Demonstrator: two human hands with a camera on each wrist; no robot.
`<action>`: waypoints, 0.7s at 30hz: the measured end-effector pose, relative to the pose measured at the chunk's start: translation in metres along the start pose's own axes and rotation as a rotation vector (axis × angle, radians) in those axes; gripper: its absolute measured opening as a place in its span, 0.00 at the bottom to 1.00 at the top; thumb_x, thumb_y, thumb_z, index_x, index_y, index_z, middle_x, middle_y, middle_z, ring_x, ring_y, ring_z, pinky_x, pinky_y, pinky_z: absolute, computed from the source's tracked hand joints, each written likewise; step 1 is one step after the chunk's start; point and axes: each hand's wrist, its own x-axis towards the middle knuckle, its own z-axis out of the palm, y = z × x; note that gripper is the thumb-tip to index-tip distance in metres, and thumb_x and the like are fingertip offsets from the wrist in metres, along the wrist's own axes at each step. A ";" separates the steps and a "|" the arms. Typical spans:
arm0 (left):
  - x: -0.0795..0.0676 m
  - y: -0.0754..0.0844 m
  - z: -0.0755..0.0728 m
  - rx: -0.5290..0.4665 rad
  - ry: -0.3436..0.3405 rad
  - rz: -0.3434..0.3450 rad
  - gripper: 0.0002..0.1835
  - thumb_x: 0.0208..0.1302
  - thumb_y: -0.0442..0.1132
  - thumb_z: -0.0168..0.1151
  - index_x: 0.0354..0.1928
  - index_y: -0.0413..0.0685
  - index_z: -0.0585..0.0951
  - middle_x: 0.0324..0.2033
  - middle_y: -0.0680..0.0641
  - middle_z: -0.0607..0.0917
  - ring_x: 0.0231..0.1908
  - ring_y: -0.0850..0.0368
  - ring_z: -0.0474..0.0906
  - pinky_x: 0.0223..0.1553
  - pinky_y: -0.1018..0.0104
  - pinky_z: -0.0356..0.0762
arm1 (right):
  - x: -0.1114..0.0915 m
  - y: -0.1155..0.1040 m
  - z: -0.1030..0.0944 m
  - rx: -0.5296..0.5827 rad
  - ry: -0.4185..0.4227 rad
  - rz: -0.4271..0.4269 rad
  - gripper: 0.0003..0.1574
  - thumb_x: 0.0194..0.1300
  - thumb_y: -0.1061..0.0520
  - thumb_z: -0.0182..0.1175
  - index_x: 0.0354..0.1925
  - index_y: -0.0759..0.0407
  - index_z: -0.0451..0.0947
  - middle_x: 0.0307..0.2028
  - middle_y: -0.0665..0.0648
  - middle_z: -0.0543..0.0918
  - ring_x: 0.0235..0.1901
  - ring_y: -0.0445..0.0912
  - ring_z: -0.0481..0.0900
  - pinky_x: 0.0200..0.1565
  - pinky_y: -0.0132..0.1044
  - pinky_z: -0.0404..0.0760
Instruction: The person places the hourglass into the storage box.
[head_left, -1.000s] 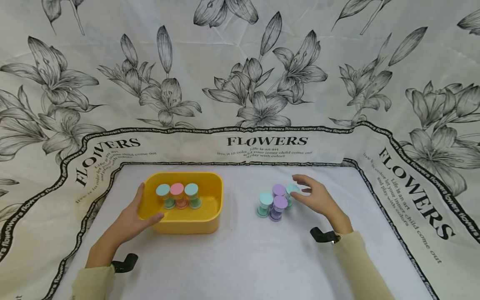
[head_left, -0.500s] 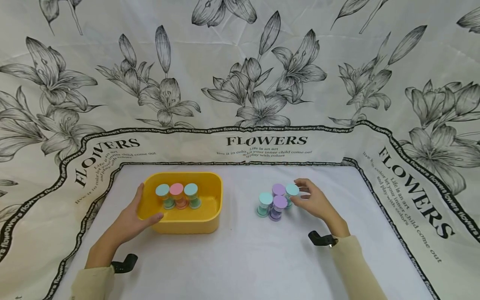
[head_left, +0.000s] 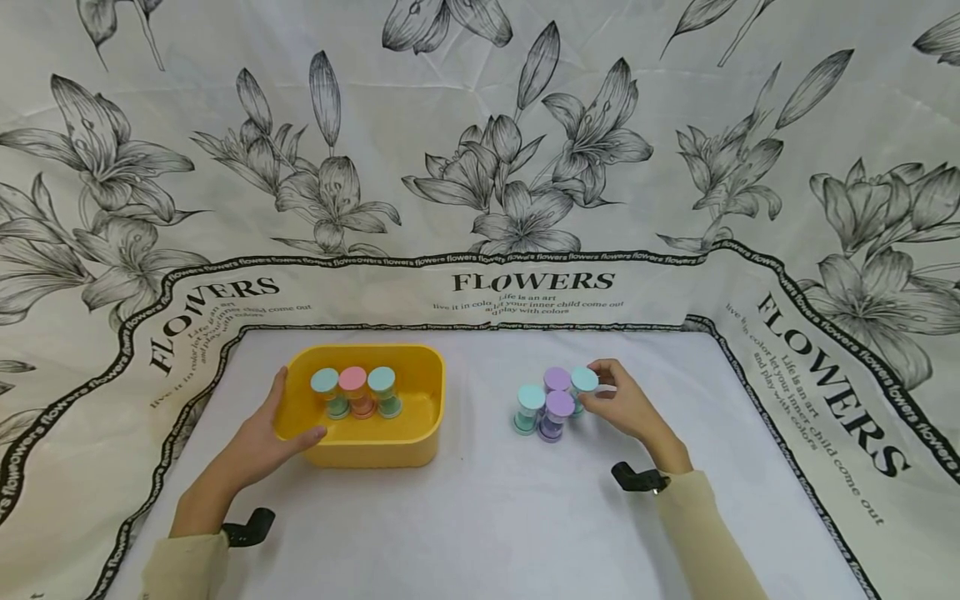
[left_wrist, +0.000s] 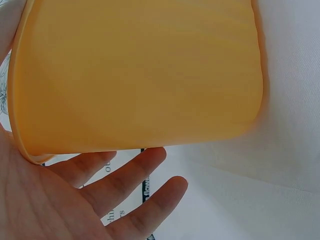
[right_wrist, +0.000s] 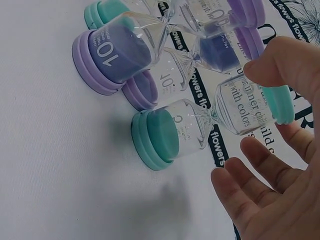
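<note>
The left hand rests on the left front corner of a yellow plastic bin, thumb over the front rim, fingers along the side. In the left wrist view its fingers extend fairly straight beside the bin wall. Two teal hourglasses and a pink hourglass stand inside. The right hand pinches the teal top cap of a standing hourglass between thumb and index finger; its other fingers spread apart. Close beside it stand two purple hourglasses and another teal hourglass.
White cloth covers the tabletop. A flower-printed curtain hangs behind and at both sides. Black camera mounts sit on the wrists. The bin and the hourglass cluster stand apart, with white cloth between them.
My right hand has moved down and slightly left, and its thumb and index finger have closed on the teal hourglass's cap. The left hand and the bin have stayed put.
</note>
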 end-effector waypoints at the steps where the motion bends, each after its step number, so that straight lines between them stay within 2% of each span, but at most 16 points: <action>1: 0.000 0.000 0.000 -0.001 0.000 0.001 0.68 0.62 0.70 0.64 0.81 0.52 0.24 0.80 0.28 0.46 0.74 0.21 0.52 0.69 0.25 0.57 | 0.000 0.000 0.000 -0.003 -0.001 -0.003 0.36 0.65 0.59 0.66 0.65 0.69 0.62 0.63 0.70 0.72 0.66 0.64 0.70 0.67 0.61 0.73; 13: 0.000 0.000 -0.001 -0.006 -0.002 0.004 0.68 0.63 0.69 0.64 0.81 0.52 0.24 0.80 0.28 0.45 0.74 0.21 0.52 0.69 0.25 0.57 | 0.003 0.002 0.004 -0.038 0.000 0.056 0.34 0.69 0.55 0.65 0.63 0.68 0.62 0.63 0.71 0.73 0.67 0.66 0.70 0.68 0.62 0.72; 21: 0.000 0.001 0.000 -0.003 0.000 0.001 0.68 0.63 0.70 0.64 0.81 0.52 0.24 0.80 0.28 0.46 0.74 0.21 0.53 0.69 0.25 0.57 | 0.004 0.003 0.003 -0.064 -0.010 0.102 0.36 0.70 0.49 0.66 0.64 0.66 0.62 0.65 0.71 0.71 0.66 0.65 0.71 0.66 0.60 0.75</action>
